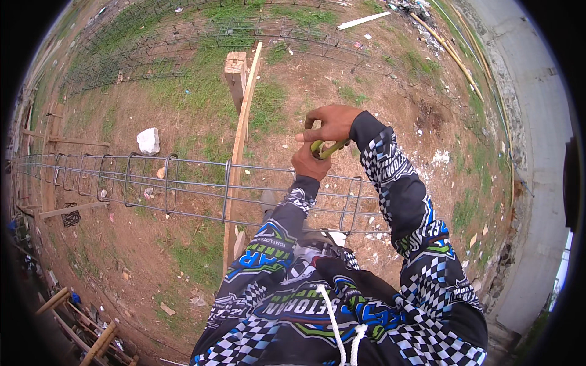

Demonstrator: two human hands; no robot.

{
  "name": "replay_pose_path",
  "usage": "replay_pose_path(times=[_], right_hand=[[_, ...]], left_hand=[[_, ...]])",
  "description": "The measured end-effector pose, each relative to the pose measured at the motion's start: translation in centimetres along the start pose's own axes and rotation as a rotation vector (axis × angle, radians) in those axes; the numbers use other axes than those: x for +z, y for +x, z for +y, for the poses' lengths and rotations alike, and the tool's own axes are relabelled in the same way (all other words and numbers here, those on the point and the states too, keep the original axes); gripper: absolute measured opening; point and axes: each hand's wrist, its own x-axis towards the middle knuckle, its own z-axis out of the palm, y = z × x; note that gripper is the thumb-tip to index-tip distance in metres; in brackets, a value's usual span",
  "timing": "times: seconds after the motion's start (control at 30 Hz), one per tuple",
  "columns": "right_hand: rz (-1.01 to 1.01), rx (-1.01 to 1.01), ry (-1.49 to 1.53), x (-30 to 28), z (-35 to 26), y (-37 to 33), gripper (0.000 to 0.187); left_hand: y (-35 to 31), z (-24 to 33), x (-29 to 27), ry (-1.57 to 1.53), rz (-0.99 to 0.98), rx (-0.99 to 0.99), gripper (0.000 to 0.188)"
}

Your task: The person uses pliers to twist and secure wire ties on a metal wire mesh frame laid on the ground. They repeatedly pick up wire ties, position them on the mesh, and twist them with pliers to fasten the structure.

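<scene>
My left hand is closed round a yellow-green hand tool, whose two narrow parts show between my hands. My right hand is curled over the tool's other end from above, its fingers bent toward my left hand. What the tool's working end looks like is hidden by my fingers. Beneath and beside my hands runs a long rebar cage of thin steel bars with square stirrups. One stirrup sits where the cage crosses a wooden plank.
A wooden post stands against the plank. A white stone block lies beyond the cage. More rebar cages spread across the far grass. Bamboo poles lie near the concrete strip at right; timber supports the cage's left end.
</scene>
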Motion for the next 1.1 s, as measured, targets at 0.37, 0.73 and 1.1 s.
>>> replay_pose_path(times=[0.37,0.73,1.1], right_hand=[[1.398,-0.173,1.018,10.1,5.5,7.0,0.023],[0.558,-0.495,1.431,7.5,4.9,4.4,0.043],[1.475,0.010,1.252,10.0,-0.5,5.5,0.038]], left_hand=[[4.7,-0.7,-2.6,-0.237,-0.579,-0.017,0.028],[7.7,1.5,-5.0,-0.551,-0.867,-0.441,0.021],[1.9,1.1,-0.9,-0.271,-0.356,-0.295,0.033]])
